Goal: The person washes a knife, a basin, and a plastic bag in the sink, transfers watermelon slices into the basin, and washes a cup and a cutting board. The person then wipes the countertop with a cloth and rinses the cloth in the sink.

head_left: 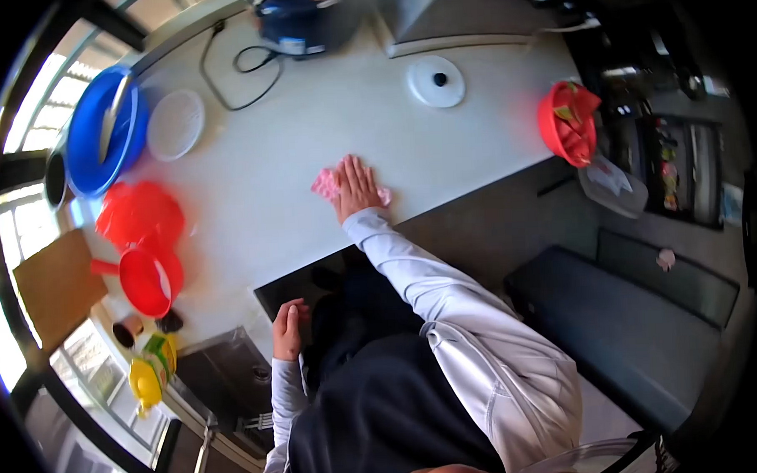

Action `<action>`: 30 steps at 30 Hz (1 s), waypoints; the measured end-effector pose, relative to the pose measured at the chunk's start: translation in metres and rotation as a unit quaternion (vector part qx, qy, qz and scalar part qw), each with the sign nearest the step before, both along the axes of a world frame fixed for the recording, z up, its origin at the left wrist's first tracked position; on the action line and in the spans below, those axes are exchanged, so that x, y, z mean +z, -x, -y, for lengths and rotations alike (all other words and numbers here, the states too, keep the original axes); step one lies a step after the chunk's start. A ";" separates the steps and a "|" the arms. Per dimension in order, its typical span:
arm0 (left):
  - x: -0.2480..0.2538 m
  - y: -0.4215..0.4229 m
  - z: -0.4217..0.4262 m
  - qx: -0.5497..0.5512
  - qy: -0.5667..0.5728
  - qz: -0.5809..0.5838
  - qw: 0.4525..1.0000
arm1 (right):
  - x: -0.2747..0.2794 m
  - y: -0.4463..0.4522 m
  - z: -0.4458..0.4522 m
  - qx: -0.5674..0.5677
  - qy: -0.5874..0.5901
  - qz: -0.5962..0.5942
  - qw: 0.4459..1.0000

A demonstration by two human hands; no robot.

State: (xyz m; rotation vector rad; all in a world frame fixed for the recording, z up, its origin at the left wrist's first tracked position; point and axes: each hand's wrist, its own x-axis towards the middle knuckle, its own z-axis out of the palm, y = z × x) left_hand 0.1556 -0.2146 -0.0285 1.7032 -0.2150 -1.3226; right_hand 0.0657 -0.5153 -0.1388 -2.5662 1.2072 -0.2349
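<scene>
My right hand (358, 187) lies flat on a pink cloth (322, 185), fingers stretched out and pressing it against the white countertop (268, 174). Parts of the cloth stick out on both sides of the palm; the middle is hidden beneath it. My left hand (288, 327) hangs near the counter's front edge, loosely bent, with nothing visible in it. It touches no object that I can make out.
On the left stand a blue basin (80, 155), a white lid (176, 125), a red basin (140, 213), a red dipper (151, 282) and a yellow bottle (146, 382). A black-knobbed lid (423, 83), a corded appliance (292, 27) and a red bowl (550, 126) lie farther off.
</scene>
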 end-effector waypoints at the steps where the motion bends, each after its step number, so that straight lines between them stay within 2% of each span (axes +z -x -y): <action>1: 0.001 0.003 -0.002 0.007 0.001 -0.003 1.000 | -0.003 -0.011 -0.005 -0.003 0.013 -0.046 0.999; 3: 0.012 0.008 -0.014 0.032 0.002 0.010 0.999 | -0.015 -0.028 -0.019 -0.004 0.025 -0.139 0.990; 5: 0.019 0.016 -0.040 0.062 0.016 0.026 0.998 | -0.011 -0.038 -0.018 0.009 0.021 -0.170 0.985; 6: 0.020 0.022 -0.057 0.086 0.014 0.028 0.996 | -0.018 -0.049 -0.015 -0.002 0.013 -0.164 0.986; 7: 0.020 0.031 -0.076 0.125 0.000 0.016 0.992 | -0.018 -0.057 -0.020 -0.008 0.027 -0.081 0.996; 8: 0.025 0.040 -0.093 0.153 -0.013 0.022 0.988 | -0.015 -0.076 -0.024 -0.011 0.035 -0.064 0.997; 9: 0.029 0.048 -0.110 0.180 -0.023 0.029 0.983 | -0.023 -0.098 -0.031 0.020 0.047 -0.031 0.998; 11: 0.037 0.067 -0.144 0.234 -0.041 0.027 0.971 | -0.017 -0.149 -0.054 0.139 0.002 -0.015 0.990; 13: 0.034 0.104 -0.193 0.296 -0.052 0.041 0.953 | -0.020 -0.205 -0.123 0.348 0.065 -0.062 0.933; 15: 0.031 0.127 -0.216 0.329 -0.061 0.030 0.942 | 0.001 -0.217 -0.187 0.445 0.039 -0.097 0.890; 17: 0.022 0.149 -0.235 0.372 -0.046 0.009 0.927 | -0.024 -0.203 -0.259 0.537 0.061 -0.068 0.839; 19: 0.020 0.163 -0.246 0.396 -0.038 0.001 0.918 | -0.006 -0.156 -0.305 0.606 -0.004 -0.004 0.796; 21: 0.021 0.169 -0.252 0.402 -0.039 0.003 0.915 | -0.029 -0.108 -0.340 0.607 0.036 0.067 0.791; 23: 0.022 0.172 -0.257 0.402 -0.033 0.019 0.915 | -0.039 -0.075 -0.372 0.637 -0.075 0.025 0.767; 24: 0.021 0.174 -0.259 0.404 -0.033 0.023 0.914 | -0.043 -0.054 -0.389 0.664 -0.026 0.063 0.745; 27: 0.021 0.179 -0.266 0.416 -0.030 0.033 0.908 | -0.023 -0.030 -0.405 0.721 0.002 0.072 0.689; 29: 0.022 0.183 -0.271 0.433 -0.029 0.036 0.900 | -0.016 -0.039 -0.397 0.732 0.032 0.090 0.675; 30: 0.022 0.185 -0.273 0.444 -0.028 0.036 0.895 | -0.011 -0.051 -0.392 0.703 0.047 0.068 0.706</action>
